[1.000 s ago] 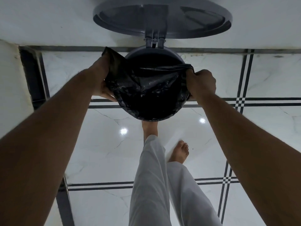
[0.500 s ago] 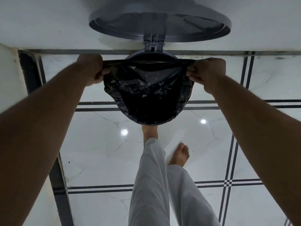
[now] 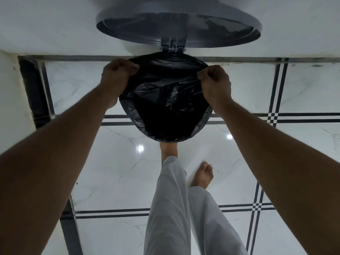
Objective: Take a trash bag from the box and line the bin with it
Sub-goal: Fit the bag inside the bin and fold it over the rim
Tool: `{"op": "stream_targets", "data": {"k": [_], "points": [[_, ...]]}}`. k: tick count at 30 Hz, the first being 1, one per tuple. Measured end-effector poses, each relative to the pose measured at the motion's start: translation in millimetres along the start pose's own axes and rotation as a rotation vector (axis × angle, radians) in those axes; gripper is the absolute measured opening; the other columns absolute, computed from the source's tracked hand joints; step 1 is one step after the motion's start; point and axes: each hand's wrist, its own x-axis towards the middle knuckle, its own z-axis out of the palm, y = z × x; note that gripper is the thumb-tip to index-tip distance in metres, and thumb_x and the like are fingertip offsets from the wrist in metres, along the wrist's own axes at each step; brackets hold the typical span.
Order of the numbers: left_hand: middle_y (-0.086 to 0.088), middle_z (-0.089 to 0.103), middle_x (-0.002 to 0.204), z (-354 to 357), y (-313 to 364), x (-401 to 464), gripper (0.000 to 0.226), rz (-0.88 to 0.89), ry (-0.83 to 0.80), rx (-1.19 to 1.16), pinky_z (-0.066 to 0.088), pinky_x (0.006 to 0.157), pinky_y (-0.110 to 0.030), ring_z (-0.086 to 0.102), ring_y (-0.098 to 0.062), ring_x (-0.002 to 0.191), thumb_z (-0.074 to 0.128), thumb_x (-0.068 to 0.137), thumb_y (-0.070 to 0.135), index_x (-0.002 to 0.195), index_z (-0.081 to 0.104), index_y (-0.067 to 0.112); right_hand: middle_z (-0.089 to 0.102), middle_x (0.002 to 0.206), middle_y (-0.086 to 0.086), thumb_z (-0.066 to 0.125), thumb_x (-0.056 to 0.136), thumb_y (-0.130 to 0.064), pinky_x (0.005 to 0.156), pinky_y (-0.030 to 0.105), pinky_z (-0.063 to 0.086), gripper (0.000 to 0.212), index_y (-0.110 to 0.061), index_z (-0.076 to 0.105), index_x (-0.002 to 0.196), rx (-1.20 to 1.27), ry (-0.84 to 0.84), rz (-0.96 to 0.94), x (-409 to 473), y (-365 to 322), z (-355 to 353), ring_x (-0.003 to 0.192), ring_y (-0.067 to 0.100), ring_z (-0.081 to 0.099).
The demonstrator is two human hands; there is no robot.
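Black trash bag [image 3: 161,107] spread over bin mouth, lid [image 3: 178,28] up at 12. L hand [image 3: 117,76] fisted on bag edge at 10; R hand [image 3: 215,81] pinching edge at 2.

the trash bag [image 3: 165,107] is thin black plastic film, crinkled and faintly glossy, with grey sheen along its folds in the middle of the frame. the bin lid [image 3: 178,28], upper centre, looks like smooth grey moulded plastic with a soft satin shine; its hinge [image 3: 172,46] has the same finish. the floor [image 3: 110,172] is polished white marble-look tile, highly glossy, mirroring two bright light spots, with dark inlaid stripes. the wall [image 3: 46,24] across the top looks pale, smooth and matt. the trousers [image 3: 171,208], lower centre, are light matt woven cloth with soft creases.
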Motion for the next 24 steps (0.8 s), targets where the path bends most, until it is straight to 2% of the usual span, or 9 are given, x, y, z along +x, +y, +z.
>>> {"op": "stream_targets", "data": {"k": [2, 5, 10, 12, 14, 16, 18, 21, 24], "points": [[0.009, 0.081, 0.103, 6.3, -0.4, -2.5, 0.009, 0.045, -0.083, 0.096, 0.059, 0.09, -0.023, 0.075, -0.008, 0.094, 0.083, 0.09, 0.032, 0.099, 0.08, 0.03, 0.072, 0.093, -0.016, 0.065, 0.101, -0.041, 0.083, 0.032, 0.052, 0.015, -0.03, 0.065, 0.111, -0.071, -0.049, -0.051, -0.9, -2.4, -1.0, 0.091, 0.009, 0.067], [0.008, 0.078, 0.129, 10.5, -2.7, 1.2, 0.05, 0.043, -0.19, 0.159, 0.051, 0.115, -0.037, 0.074, -0.014, 0.119, 0.07, 0.087, 0.063, 0.126, 0.079, 0.033, 0.074, 0.117, -0.009, 0.056, 0.107, -0.051, 0.092, 0.035, 0.051, 0.037, -0.031, 0.058, 0.139, -0.064, -0.109, -0.007, 5.5, -5.7, 0.0, 0.104, 0.017, 0.068], [0.001, 0.082, 0.123, 17.2, -23.7, 32.8, 0.081, -0.138, -0.289, 0.093, 0.049, 0.119, -0.046, 0.077, -0.024, 0.118, 0.066, 0.072, 0.09, 0.129, 0.08, 0.034, 0.07, 0.145, 0.001, 0.045, 0.111, -0.06, 0.12, 0.043, 0.046, 0.056, -0.025, 0.068, 0.148, 0.002, -0.187, 0.172, 20.6, -15.2, 7.1, 0.134, 0.025, 0.065], [-0.004, 0.083, 0.12, 21.8, -15.9, 25.5, 0.075, -0.13, -0.278, 0.074, 0.052, 0.115, -0.043, 0.079, -0.027, 0.114, 0.065, 0.08, 0.085, 0.127, 0.081, 0.028, 0.073, 0.139, 0.003, 0.05, 0.108, -0.062, 0.119, 0.044, 0.05, 0.055, -0.023, 0.073, 0.139, 0.021, -0.186, 0.223, 25.8, -17.2, 7.5, 0.129, 0.026, 0.068], [-0.005, 0.084, 0.118, 22.5, -12.0, 23.1, 0.062, -0.112, -0.266, 0.072, 0.055, 0.108, -0.039, 0.08, -0.025, 0.111, 0.061, 0.094, 0.072, 0.127, 0.081, 0.024, 0.077, 0.12, 0.002, 0.062, 0.102, -0.063, 0.111, 0.043, 0.057, 0.043, -0.023, 0.076, 0.106, 0.051, -0.164, 0.257, 32.2, -18.5, 6.0, 0.115, 0.026, 0.074], [-0.004, 0.083, 0.12, 20.2, -10.2, 20.2, 0.066, -0.117, -0.279, 0.07, 0.054, 0.111, -0.041, 0.08, -0.023, 0.113, 0.065, 0.089, 0.074, 0.13, 0.079, 0.024, 0.079, 0.104, 0.0, 0.076, 0.092, -0.065, 0.102, 0.04, 0.063, 0.043, -0.023, 0.069, 0.088, 0.077, -0.133, 0.28, 36.4, -21.9, 2.9, 0.102, 0.024, 0.078], [-0.001, 0.083, 0.121, 16.5, -9.9, 20.4, 0.077, -0.128, -0.292, 0.073, 0.054, 0.112, -0.04, 0.079, -0.021, 0.114, 0.07, 0.08, 0.081, 0.131, 0.079, 0.025, 0.08, 0.107, -0.001, 0.086, 0.08, -0.069, 0.097, 0.037, 0.065, 0.054, -0.02, 0.071, 0.1, 0.083, -0.124, 0.303, 39.6, -24.7, -2.1, 0.098, 0.022, 0.08], [0.003, 0.084, 0.111, 14.3, -3.0, 11.2, 0.075, -0.14, -0.166, 0.157, 0.058, 0.097, -0.031, 0.081, -0.019, 0.107, 0.072, 0.078, 0.084, 0.12, 0.082, 0.023, 0.075, 0.122, 0.001, 0.085, 0.076, -0.072, 0.094, 0.034, 0.063, 0.082, -0.015, 0.069, 0.133, 0.023, -0.1, 0.329, 41.1, -24.3, -10.3, 0.106, 0.022, 0.075], [0.002, 0.08, 0.104, 17.5, 1.2, -1.3, 0.069, -0.11, 0.037, 0.355, 0.05, 0.111, -0.045, 0.074, -0.025, 0.106, 0.062, 0.072, 0.092, 0.087, 0.078, 0.027, 0.072, 0.1, -0.002, 0.076, 0.089, -0.066, 0.075, 0.029, 0.052, 0.051, -0.017, 0.075, 0.105, -0.069, -0.028, 0.31, 42.1, -13.7, -20.1, 0.094, 0.022, 0.069]]}}
